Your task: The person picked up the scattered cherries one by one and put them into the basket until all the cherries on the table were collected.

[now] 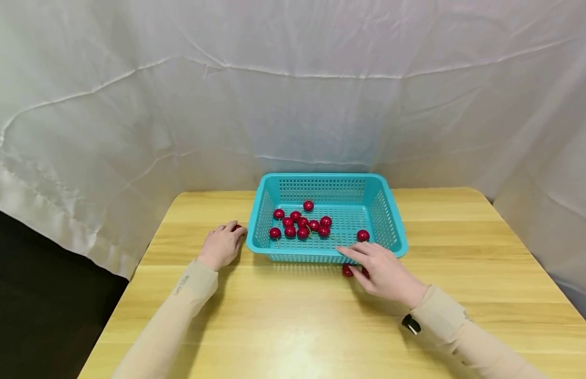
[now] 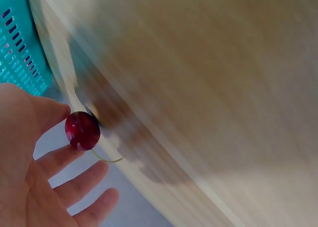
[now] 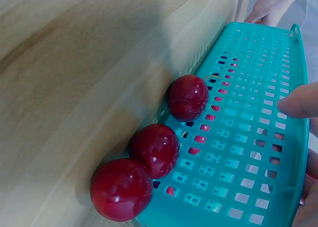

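Observation:
My left hand (image 1: 221, 245) is on the wooden table just left of a turquoise basket (image 1: 257, 231). Thumb and forefinger pinch a dark red cherry (image 2: 82, 130) with a thin green stem, while the other fingers spread loosely. My right hand (image 1: 385, 271) hovers at the basket's near right rim, holding nothing, with its fingers reaching over the rim and its thumb in front of the outer wall. Below it, three cherries (image 3: 155, 151) lie on the table against that wall; the hand partly hides them in the head view. Several more cherries (image 1: 303, 232) lie inside the basket, mostly to the left.
The wooden table (image 1: 283, 321) extends on both sides of the basket. Grey-white cloth (image 1: 321, 116) hangs behind and around it. A dark area (image 1: 41, 295) borders the table on the left. A black band (image 1: 411, 323) shows at my right wrist.

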Tool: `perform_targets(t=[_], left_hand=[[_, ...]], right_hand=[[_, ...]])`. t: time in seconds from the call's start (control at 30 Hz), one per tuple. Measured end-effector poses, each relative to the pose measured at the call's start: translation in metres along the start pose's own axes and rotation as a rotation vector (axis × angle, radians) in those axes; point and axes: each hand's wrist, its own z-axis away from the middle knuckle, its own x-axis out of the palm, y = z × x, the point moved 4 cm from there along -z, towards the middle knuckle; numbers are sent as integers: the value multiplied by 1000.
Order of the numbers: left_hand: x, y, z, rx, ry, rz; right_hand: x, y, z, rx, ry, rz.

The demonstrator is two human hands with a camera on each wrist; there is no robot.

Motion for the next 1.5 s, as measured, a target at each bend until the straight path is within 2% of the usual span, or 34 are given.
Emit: perform_targets(t=[0.27,0.57,0.93,1.5], left_hand=[[1,4,-2,31,0,-8],[-4,7,0,79,55,-10],[-3,8,2,77,21,3],[-5,7,4,105,96,59]], right_hand=[[-1,0,1,18,-9,10],[0,-1,1,12,-15,11],[0,-1,1,8,-8,8],[0,-2,0,8,-5,21]])
